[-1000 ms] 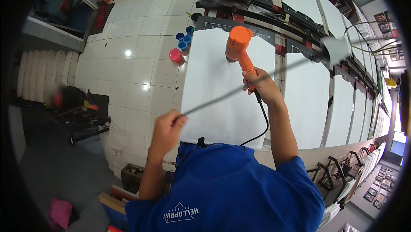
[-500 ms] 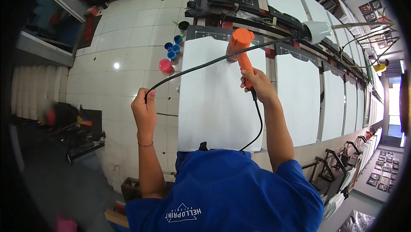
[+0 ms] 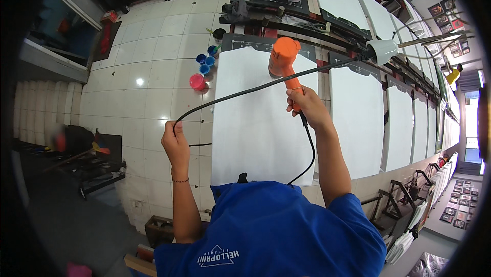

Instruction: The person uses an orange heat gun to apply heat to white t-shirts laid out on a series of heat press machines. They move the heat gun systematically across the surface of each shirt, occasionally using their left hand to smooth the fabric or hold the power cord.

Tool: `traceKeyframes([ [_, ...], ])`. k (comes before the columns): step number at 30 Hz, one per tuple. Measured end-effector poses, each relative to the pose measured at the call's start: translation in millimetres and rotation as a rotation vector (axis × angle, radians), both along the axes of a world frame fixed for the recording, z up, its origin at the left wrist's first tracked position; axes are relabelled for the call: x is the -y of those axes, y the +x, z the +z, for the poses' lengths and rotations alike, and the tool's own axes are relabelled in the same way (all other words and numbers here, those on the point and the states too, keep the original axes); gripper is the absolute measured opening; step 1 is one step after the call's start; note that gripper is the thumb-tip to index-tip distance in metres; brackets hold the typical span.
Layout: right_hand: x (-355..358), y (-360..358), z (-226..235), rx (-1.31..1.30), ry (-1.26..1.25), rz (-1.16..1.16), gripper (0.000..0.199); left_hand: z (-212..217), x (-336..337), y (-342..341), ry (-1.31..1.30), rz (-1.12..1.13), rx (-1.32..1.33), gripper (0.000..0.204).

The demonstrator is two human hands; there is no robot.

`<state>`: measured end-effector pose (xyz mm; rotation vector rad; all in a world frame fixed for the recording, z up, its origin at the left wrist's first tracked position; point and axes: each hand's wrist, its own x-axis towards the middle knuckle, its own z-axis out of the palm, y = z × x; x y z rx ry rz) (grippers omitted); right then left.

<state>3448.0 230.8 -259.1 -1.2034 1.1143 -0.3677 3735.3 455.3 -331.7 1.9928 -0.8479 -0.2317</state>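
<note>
Cups (image 3: 204, 69) at left show blue inside. Right hand (image 3: 308, 105) curls round the orange heat gun (image 3: 285, 55), jutting far beyond it; left hand (image 3: 175, 143) clasps black cable (image 3: 245, 92).

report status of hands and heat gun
Right hand gripping orange heat gun above white panel. Left hand holding black cable. Cable crosses in front of gun.

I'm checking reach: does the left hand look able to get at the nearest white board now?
Probably yes: the left hand shows just left of the white board, with nothing seen blocking the way, though its grip on the thick black cable may hinder it.
</note>
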Motion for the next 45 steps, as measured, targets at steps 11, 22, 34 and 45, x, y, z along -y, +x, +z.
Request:
traceKeyframes([
  [11,7,-25,12,-0.007,0.067,-0.014,0.031,-5,0,-7,-0.001,0.024,0.030,0.038],
  [22,-6,-52,14,-0.061,0.061,-0.039,0.029,-17,-7,-16,0.099,-0.030,-0.009,0.035],
  [34,17,-51,-2,0.090,0.054,-0.145,0.031,47,-108,-55,0.605,-0.803,-0.257,0.028],
  [45,24,-43,-5,0.159,0.036,-0.173,0.036,14,-160,-56,0.986,-1.202,-0.498,0.024],
])
